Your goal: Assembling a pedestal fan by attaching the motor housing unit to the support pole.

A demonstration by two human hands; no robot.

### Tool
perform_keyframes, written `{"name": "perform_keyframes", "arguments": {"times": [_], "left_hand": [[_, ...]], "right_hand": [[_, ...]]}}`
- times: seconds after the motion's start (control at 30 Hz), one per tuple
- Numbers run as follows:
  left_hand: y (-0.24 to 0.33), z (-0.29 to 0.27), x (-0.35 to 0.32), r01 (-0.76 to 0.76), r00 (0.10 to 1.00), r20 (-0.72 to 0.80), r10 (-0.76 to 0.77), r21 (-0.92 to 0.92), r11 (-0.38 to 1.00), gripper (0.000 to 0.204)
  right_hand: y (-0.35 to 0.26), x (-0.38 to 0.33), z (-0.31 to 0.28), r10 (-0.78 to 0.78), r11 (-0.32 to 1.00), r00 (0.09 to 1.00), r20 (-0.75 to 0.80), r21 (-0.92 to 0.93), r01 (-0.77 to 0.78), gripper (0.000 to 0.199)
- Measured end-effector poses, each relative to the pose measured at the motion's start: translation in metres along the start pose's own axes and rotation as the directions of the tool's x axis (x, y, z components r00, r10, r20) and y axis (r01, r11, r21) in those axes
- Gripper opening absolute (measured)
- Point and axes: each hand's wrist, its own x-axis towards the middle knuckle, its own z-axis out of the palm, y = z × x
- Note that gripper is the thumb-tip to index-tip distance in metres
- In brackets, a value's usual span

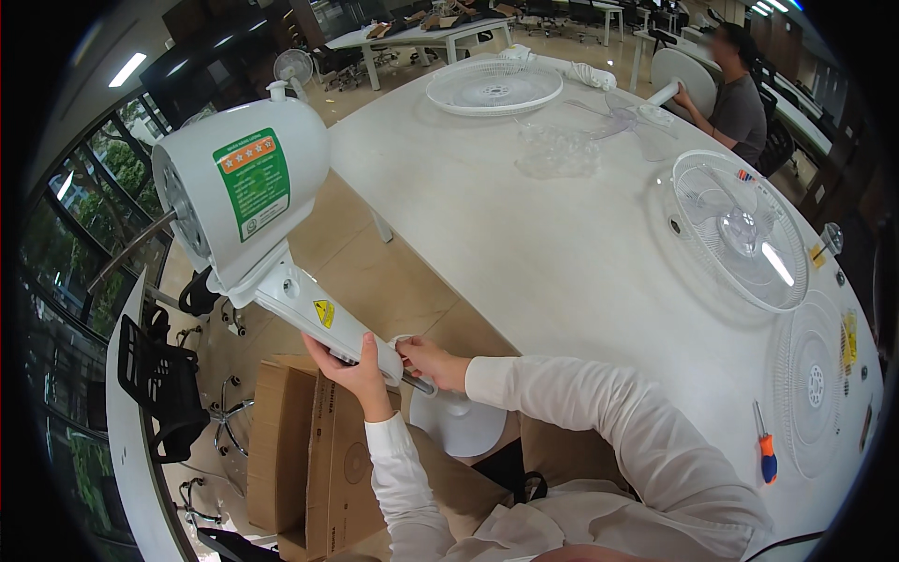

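Meanwhile left hand [351, 363] gripped fan neck [314, 318] | right hand [426, 361] pinched its lower collar [405, 351] | risk: top-heavy motor head [239, 192] at far left could tip, slipping the hold.

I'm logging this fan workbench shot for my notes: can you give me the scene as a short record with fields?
left hand: grips the white plastic fan neck from below
right hand: at the neck's lower end, by the round white base
motor housing: white, green sticker, tilted up-left
table: white, bears round wire fan guards and an orange-handled screwdriver
floor: brown cardboard box
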Motion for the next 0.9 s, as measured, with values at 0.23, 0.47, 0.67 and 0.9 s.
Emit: {"name": "perform_keyframes", "arguments": {"times": [0.23,0.47,0.67,0.9], "left_hand": [[0.0,-0.004,-0.001,0.034,0.999,0.003,-0.034,-0.01,0.999,0.089],[-0.001,-0.001,-0.001,-0.044,0.999,0.009,0.044,0.059,0.997,0.086],[-0.001,-0.002,-0.003,-0.024,1.0,-0.015,0.025,0.023,0.999,0.086],[0.001,0.002,-0.005,-0.018,1.0,0.001,0.018,0.003,1.0,0.086]], "right_hand": [[0.005,0.008,-0.005,0.044,0.999,0.995,0.095,0.0,-0.044,0.021],[0.009,0.013,-0.006,0.06,0.987,0.996,0.07,0.143,-0.07,0.015],[0.009,0.013,-0.004,0.042,0.999,0.998,0.055,0.028,-0.043,0.013],[0.009,0.017,-0.007,0.059,0.998,0.998,0.03,0.006,-0.06,0.011]]}}
